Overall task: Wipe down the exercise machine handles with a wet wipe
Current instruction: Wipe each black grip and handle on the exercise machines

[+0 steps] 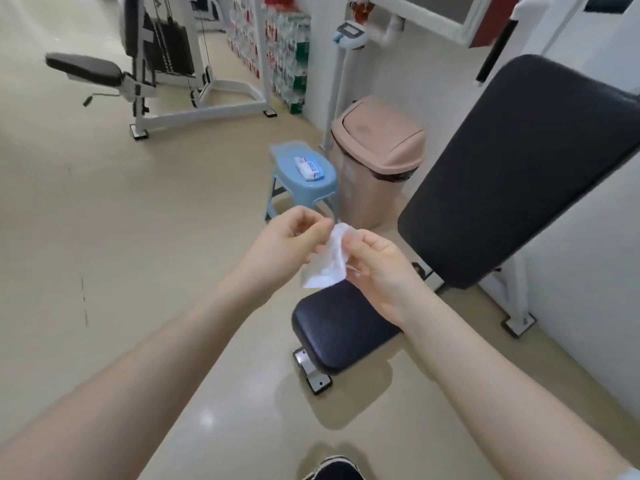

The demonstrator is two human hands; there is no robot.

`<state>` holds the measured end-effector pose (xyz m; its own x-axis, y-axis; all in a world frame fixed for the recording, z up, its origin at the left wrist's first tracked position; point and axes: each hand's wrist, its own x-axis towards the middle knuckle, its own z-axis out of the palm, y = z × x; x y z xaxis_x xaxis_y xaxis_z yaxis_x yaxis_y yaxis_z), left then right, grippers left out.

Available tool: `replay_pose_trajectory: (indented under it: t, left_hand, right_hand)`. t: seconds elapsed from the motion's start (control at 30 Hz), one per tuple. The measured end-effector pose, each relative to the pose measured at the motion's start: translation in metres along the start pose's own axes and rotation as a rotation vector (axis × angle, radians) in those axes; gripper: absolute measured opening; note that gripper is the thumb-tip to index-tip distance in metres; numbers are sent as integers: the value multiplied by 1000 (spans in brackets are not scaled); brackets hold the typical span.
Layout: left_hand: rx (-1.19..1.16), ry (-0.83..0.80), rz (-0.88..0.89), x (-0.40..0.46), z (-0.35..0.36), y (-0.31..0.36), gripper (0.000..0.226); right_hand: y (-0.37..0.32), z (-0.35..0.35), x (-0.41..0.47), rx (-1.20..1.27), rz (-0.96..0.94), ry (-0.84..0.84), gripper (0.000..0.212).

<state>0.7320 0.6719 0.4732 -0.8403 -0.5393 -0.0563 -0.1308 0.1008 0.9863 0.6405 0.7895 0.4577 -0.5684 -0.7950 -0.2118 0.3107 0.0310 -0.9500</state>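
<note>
Operator: Currently, where is the wet wipe [327, 261], and how is it held?

Technician: It hangs in the air between both hands, above the dark seat pad [341, 327]. The left hand [289, 242] pinches its upper edge with curled fingers; the right hand [377, 268] pinches the opposite side likewise. The wipe is bunched, not spread flat.

Operator: What faults are likely from here?

Technician: First, tearing: opposed pulling on a thin, damp sheet may rip it. Second, dropping: a light pinch may slip, and the wipe would land on the pad or floor and pick up dirt. Third, poor coverage: a bunched wipe presents little surface to a handle.

Operator: Are spares available?

Technician: A wipe packet [309, 168] lies on the blue stool [287, 157], beside the bin [377, 161]. No handle is identifiable near the hands.
</note>
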Motion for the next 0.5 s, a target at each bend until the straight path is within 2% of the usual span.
replay_pose_trajectory:
  t: [0.1, 0.2, 0.27, 0.37, 0.5]
  left_hand:
    - [-10, -54, -30, 0, -54, -12, 19]
    - [-70, -55, -50, 18, -114, -25, 14]
    - [-90, -63, -51, 34, -156, -36, 16]
    - [-111, -82, -86, 67, -224, -53, 23]
    - [-138, 26, -91, 141, -321, -74, 7]
  right_hand:
    - [6, 60, 28, -115, -31, 34, 20]
    - [5, 101, 64, -196, -32, -3, 18]
    - [4, 123, 95, -143, -28, -38, 19]
    - [5, 155, 157, -82, -42, 8, 13]
    - [4, 205, 265, 89, -17, 42, 17]
